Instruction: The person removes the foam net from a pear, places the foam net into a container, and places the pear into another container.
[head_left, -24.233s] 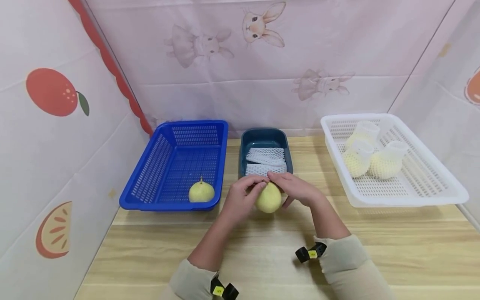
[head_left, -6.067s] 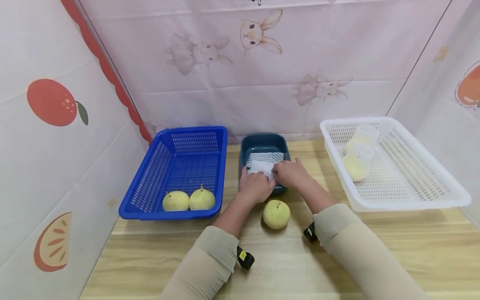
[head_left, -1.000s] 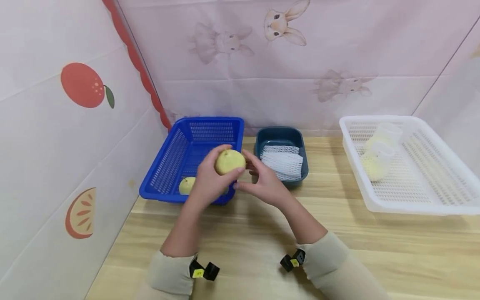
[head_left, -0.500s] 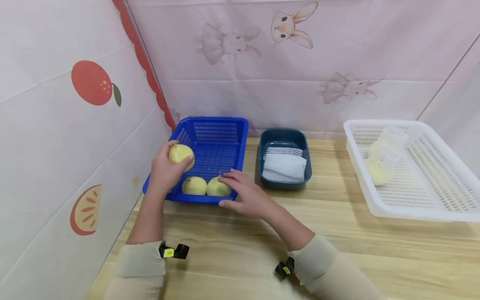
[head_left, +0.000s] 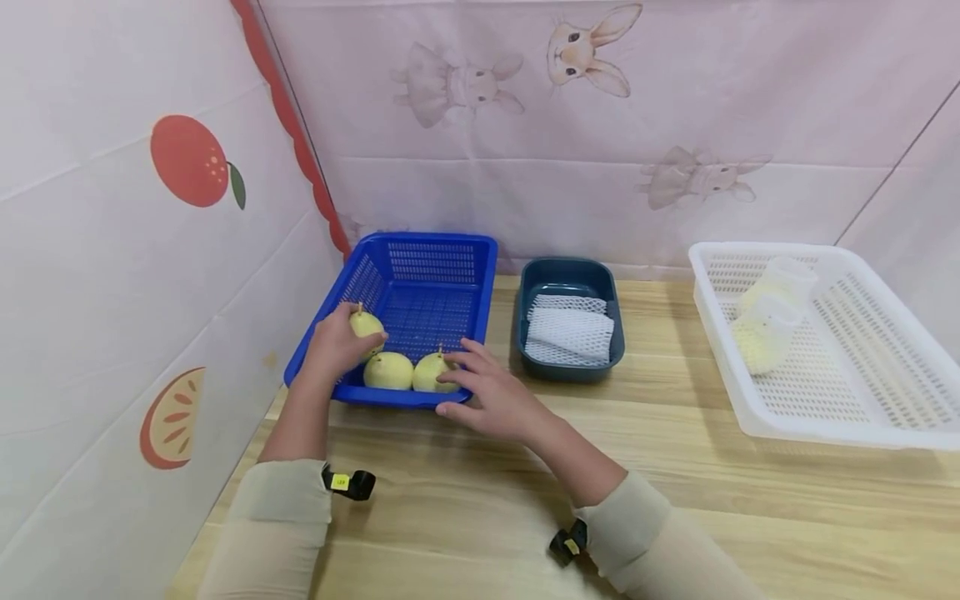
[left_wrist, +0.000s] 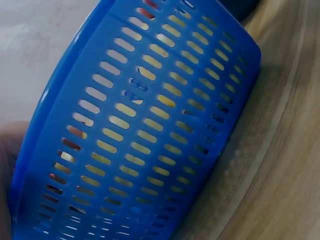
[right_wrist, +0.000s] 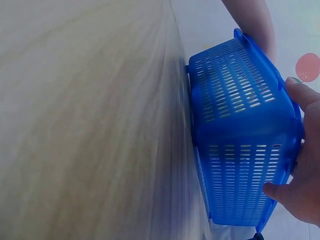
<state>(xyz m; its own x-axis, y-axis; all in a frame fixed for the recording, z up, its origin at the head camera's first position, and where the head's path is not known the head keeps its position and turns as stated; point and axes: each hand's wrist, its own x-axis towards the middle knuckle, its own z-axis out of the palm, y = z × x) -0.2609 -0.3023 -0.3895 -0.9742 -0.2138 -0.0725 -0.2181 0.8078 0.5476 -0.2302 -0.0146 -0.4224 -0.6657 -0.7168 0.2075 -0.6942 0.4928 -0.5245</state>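
Note:
My left hand point(head_left: 333, 340) holds a pale yellow-green pear point(head_left: 366, 328) inside the left part of the blue basket point(head_left: 442, 398), its stem pointing up. Two more pears stand side by side at the basket's front wall: one pear point(head_left: 388, 372) near the middle, the other pear point(head_left: 431, 374) to its right. Over the front right corner, my right hand point(head_left: 495, 397) spreads its fingers beside the right pear, thumb outside the rim. In the left wrist view the pears show only as yellow through the slots of the basket wall point(left_wrist: 145, 100).
A dark teal tray point(head_left: 617, 333) with white foam net sleeves point(head_left: 572, 335) stands right of the basket. Farther right, a white basket point(head_left: 720, 358) holds two pears in foam nets point(head_left: 761, 333). A printed cloth wall point(head_left: 450, 200) rises behind, another at left.
Pears in foam nets in the white basket have gone from three to two. The left hand has carried a bare pear left and lowered it into the blue basket; the right hand has moved to its corner.

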